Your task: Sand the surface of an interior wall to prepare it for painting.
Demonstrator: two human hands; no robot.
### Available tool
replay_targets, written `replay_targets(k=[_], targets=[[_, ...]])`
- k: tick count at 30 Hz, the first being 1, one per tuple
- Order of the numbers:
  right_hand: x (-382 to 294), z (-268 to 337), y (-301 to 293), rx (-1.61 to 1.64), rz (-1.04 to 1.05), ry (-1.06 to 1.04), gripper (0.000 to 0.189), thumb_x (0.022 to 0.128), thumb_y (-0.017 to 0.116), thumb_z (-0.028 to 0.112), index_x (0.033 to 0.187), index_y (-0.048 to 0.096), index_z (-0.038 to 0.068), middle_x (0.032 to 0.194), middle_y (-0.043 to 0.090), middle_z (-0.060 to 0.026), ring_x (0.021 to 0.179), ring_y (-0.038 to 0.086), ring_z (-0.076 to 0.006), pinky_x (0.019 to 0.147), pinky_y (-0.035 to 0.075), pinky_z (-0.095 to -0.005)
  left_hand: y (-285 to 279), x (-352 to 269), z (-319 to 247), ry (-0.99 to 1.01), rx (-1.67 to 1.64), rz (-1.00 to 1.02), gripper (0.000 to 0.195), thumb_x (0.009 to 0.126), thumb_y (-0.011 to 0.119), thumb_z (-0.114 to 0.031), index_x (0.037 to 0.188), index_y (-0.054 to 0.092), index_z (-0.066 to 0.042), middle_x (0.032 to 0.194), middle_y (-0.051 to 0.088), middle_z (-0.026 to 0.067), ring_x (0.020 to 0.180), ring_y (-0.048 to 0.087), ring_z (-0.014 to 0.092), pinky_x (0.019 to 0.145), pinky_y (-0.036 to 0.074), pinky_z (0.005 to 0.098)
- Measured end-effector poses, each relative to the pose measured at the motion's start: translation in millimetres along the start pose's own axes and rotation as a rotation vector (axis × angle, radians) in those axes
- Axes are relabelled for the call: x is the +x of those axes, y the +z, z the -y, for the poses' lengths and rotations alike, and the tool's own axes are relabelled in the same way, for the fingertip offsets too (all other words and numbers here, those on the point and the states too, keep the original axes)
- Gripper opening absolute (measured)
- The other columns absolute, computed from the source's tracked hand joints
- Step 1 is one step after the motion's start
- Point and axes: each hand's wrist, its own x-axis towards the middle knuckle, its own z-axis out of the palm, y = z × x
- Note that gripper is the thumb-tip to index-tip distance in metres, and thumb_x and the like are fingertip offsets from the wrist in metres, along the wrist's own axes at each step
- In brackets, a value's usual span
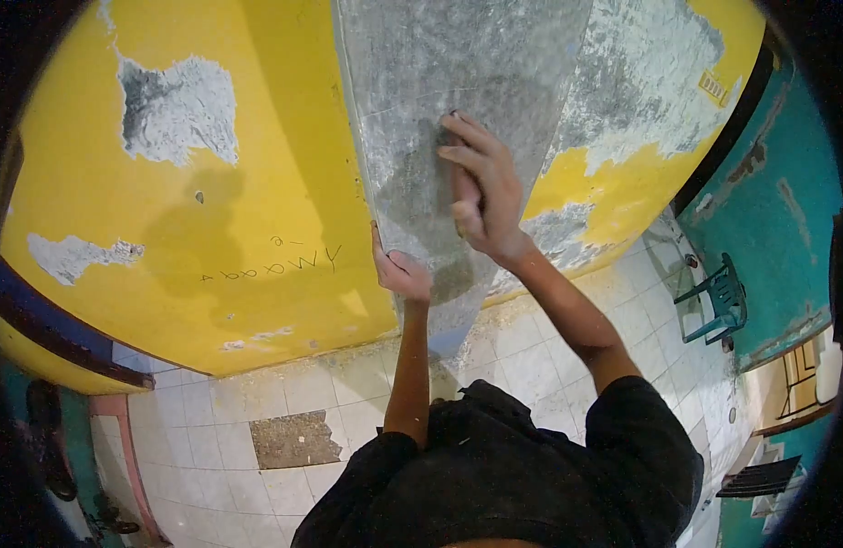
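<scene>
In front of me rises a grey, scraped wall face (pixel 421 61), like the side of a pillar, its edge meeting a yellow wall (pixel 284 171). My left hand (pixel 404 274) rests low against that edge, thumb and a finger spread apart; its other fingers are hard to see. Higher up, my right hand (pixel 490 185) is against the grey face with bent fingers. Between its fingers and thumb is a small reddish-brown piece (pixel 466 181), blurred, so its kind is unclear. Darker patches mark the grey surface around this hand.
Peeled patches (pixel 181 109) expose plaster on the yellow wall, which bears handwriting. White floor tiles (pixel 195 445) lie below, with one broken brown section (pixel 294 440). A green plastic chair (pixel 719 301) stands by a teal wall (pixel 784 198) at right. A dark rack-like object (pixel 760 477) is lower right.
</scene>
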Motion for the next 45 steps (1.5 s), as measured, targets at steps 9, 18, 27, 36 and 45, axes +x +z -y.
replay_targets(k=[9,18,27,36,45], targets=[[-36,44,-5,1.582,-0.470,0.775,0.049,0.102,0.033,0.048,0.097,0.052,0.003,0.101,0.057,-0.0142,0.109,0.052,-0.0326,0.100,0.044,-0.0443,-47,18,-149,-0.182,-0.511,0.138,0.046,0.101,0.039,-0.020,0.140,0.036,0.004,0.142,0.038,0.0202,0.131,0.038,0.032,0.108,0.032,0.0427],[-88,79,-41,1.813,-0.619,1.046,0.056,0.101,0.029,0.053,0.097,0.054,0.003,0.098,0.057,-0.0131,0.108,0.054,-0.0325,0.103,0.041,-0.0446,-74,27,-152,-0.273,-0.284,0.921,0.038,0.091,0.068,-0.018,0.121,0.057,0.002,0.112,0.063,0.0085,0.105,0.056,0.014,0.090,0.045,0.0290],[-126,149,-100,1.232,-0.328,1.413,0.054,0.099,0.049,0.044,0.129,0.052,-0.001,0.128,0.057,-0.0138,0.116,0.055,-0.0219,0.102,0.043,-0.0357,-114,-9,-150,-0.572,-0.557,1.004,0.021,0.086,0.073,-0.013,0.099,0.069,0.003,0.077,0.064,-0.0026,0.072,0.051,0.002,0.060,0.042,0.0185],[-184,233,-110,0.704,-0.120,1.800,0.029,0.095,0.064,0.024,0.107,0.065,-0.002,0.097,0.067,-0.0038,0.086,0.059,-0.0097,0.079,0.049,-0.0268,-203,-41,-149,-0.714,-0.306,1.258,0.027,0.097,0.060,-0.022,0.093,0.067,0.004,0.070,0.046,-0.0080,0.066,0.037,0.003,0.057,0.033,0.0216],[-171,224,-87,0.869,-0.155,1.702,0.032,0.094,0.065,0.023,0.114,0.062,-0.002,0.099,0.066,-0.0020,0.087,0.058,-0.0093,0.078,0.049,-0.0265,-206,-43,-146,-0.614,-0.370,1.107,0.026,0.096,0.060,-0.014,0.113,0.058,0.005,0.084,0.066,0.0047,0.082,0.059,0.008,0.073,0.048,0.0247]])
